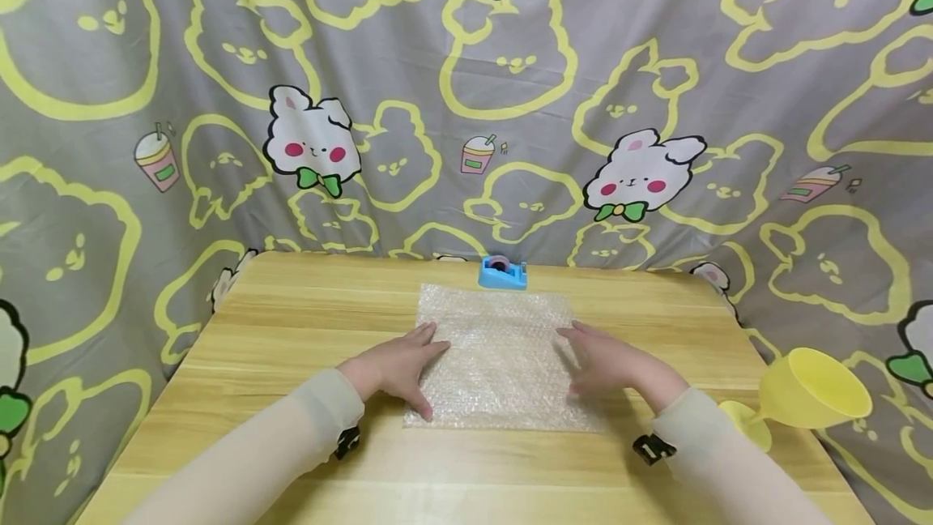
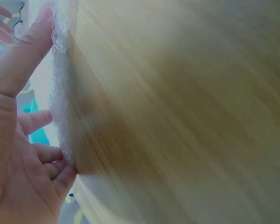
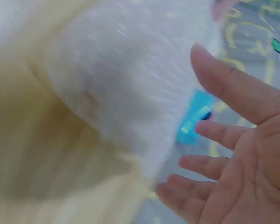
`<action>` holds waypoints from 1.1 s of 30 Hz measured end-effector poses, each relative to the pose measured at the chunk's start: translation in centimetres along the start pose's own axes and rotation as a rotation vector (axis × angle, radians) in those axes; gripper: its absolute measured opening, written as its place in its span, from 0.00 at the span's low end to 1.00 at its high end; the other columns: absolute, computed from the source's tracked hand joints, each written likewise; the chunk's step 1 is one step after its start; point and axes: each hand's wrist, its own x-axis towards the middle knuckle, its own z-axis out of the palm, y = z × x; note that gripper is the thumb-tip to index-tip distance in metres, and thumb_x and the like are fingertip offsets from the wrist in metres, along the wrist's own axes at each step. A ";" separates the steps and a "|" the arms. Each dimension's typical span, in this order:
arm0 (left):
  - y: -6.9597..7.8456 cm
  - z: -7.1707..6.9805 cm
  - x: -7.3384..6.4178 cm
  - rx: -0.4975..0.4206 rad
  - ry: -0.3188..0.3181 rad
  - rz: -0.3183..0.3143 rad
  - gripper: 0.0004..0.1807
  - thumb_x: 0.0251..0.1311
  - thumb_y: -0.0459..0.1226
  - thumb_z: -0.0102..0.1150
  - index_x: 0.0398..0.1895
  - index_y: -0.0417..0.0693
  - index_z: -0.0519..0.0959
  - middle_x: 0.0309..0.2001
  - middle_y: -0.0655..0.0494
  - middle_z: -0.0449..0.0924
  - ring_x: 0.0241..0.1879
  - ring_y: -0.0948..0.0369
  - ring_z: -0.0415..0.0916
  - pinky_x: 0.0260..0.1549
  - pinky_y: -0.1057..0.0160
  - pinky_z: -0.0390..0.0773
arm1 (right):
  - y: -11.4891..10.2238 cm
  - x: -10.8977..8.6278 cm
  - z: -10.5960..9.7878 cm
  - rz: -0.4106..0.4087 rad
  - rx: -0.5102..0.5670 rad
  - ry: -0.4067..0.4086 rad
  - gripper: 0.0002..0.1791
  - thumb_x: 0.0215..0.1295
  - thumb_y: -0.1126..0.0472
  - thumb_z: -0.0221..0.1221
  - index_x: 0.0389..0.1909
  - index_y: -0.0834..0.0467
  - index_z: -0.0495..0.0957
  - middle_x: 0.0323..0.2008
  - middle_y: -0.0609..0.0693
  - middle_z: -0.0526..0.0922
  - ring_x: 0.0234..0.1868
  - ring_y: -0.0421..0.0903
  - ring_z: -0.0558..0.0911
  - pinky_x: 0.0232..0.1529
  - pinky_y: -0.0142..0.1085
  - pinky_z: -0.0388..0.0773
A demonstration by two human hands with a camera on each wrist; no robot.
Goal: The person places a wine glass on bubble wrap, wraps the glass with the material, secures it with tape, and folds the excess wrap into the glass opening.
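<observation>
A sheet of clear bubble wrap lies flat on the wooden table in front of me. My left hand is at its left side, thumb and fingers spread, fingertips on the sheet's edge. In the left wrist view, those fingertips touch the edge of the bubble wrap. At the opposite side is my right hand, its fingers spread and slightly blurred over the right edge. The right wrist view has the right hand with straight, parted fingers and nothing held, beside the bubble wrap.
Just behind the sheet stands a blue tape dispenser with a roll in it. A yellow goblet-shaped cup lies tilted at the table's right edge, near my right sleeve. A patterned grey curtain hangs around the wooden table.
</observation>
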 end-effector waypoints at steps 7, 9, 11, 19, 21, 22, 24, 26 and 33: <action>-0.1 0.2 0.2 0.009 -0.002 -0.008 0.68 0.32 0.65 0.77 0.78 0.46 0.58 0.78 0.36 0.41 0.78 0.44 0.40 0.73 0.48 0.52 | 0.6 -3.6 -2.9 0.001 0.055 0.158 0.42 0.58 0.59 0.71 0.69 0.71 0.64 0.66 0.72 0.68 0.65 0.71 0.69 0.63 0.63 0.66; -0.2 0.2 0.2 0.010 -0.003 -0.013 0.68 0.32 0.65 0.77 0.78 0.47 0.57 0.79 0.36 0.41 0.78 0.44 0.40 0.73 0.48 0.52 | 0.5 -4.6 -3.4 0.023 0.057 0.219 0.41 0.60 0.58 0.70 0.69 0.70 0.65 0.65 0.71 0.70 0.63 0.72 0.70 0.61 0.63 0.68; -0.2 0.2 0.2 0.009 -0.006 -0.014 0.69 0.32 0.65 0.77 0.78 0.47 0.57 0.79 0.36 0.41 0.78 0.44 0.40 0.73 0.48 0.52 | 0.4 -5.6 -3.8 0.050 0.056 0.273 0.40 0.61 0.56 0.70 0.69 0.70 0.65 0.65 0.71 0.70 0.62 0.72 0.71 0.59 0.64 0.70; -0.1 0.0 0.3 0.002 -0.004 -0.020 0.69 0.30 0.65 0.78 0.78 0.48 0.58 0.79 0.36 0.41 0.78 0.44 0.40 0.73 0.47 0.52 | 0.6 -9.4 -5.7 0.133 -0.021 0.507 0.37 0.63 0.54 0.69 0.67 0.69 0.68 0.61 0.73 0.73 0.57 0.73 0.73 0.52 0.66 0.71; -0.1 0.0 0.3 0.006 -0.004 -0.023 0.69 0.30 0.65 0.78 0.78 0.48 0.58 0.79 0.37 0.41 0.78 0.44 0.40 0.73 0.47 0.52 | 0.8 -10.3 -6.1 0.163 -0.050 0.568 0.37 0.63 0.53 0.68 0.66 0.69 0.69 0.60 0.73 0.73 0.57 0.74 0.73 0.51 0.67 0.70; -0.1 -0.1 0.3 0.007 -0.004 -0.024 0.69 0.30 0.65 0.78 0.78 0.48 0.58 0.79 0.37 0.41 0.78 0.44 0.40 0.73 0.47 0.52 | 1.0 -10.7 -6.4 0.187 -0.065 0.592 0.37 0.64 0.52 0.68 0.66 0.68 0.69 0.60 0.73 0.73 0.57 0.75 0.72 0.50 0.67 0.69; -0.1 -0.1 0.3 0.010 -0.005 -0.023 0.68 0.31 0.65 0.78 0.78 0.49 0.58 0.79 0.37 0.42 0.78 0.44 0.40 0.73 0.47 0.53 | 1.4 -11.5 -6.7 0.239 -0.075 0.633 0.37 0.65 0.51 0.67 0.67 0.68 0.68 0.61 0.73 0.72 0.55 0.75 0.72 0.48 0.67 0.69; 0.0 -0.1 0.3 0.009 -0.005 -0.023 0.68 0.31 0.65 0.78 0.78 0.49 0.58 0.79 0.37 0.42 0.78 0.45 0.40 0.73 0.47 0.53 | 2.0 -12.2 -7.0 0.282 -0.085 0.666 0.36 0.66 0.51 0.66 0.67 0.68 0.68 0.61 0.74 0.72 0.54 0.75 0.72 0.47 0.67 0.68; -0.1 0.0 0.3 0.000 -0.009 -0.028 0.68 0.31 0.65 0.78 0.78 0.49 0.58 0.79 0.37 0.41 0.78 0.45 0.40 0.73 0.48 0.53 | 3.8 -13.4 -7.0 0.402 -0.118 0.802 0.32 0.68 0.52 0.64 0.61 0.72 0.71 0.60 0.77 0.69 0.60 0.77 0.64 0.62 0.68 0.55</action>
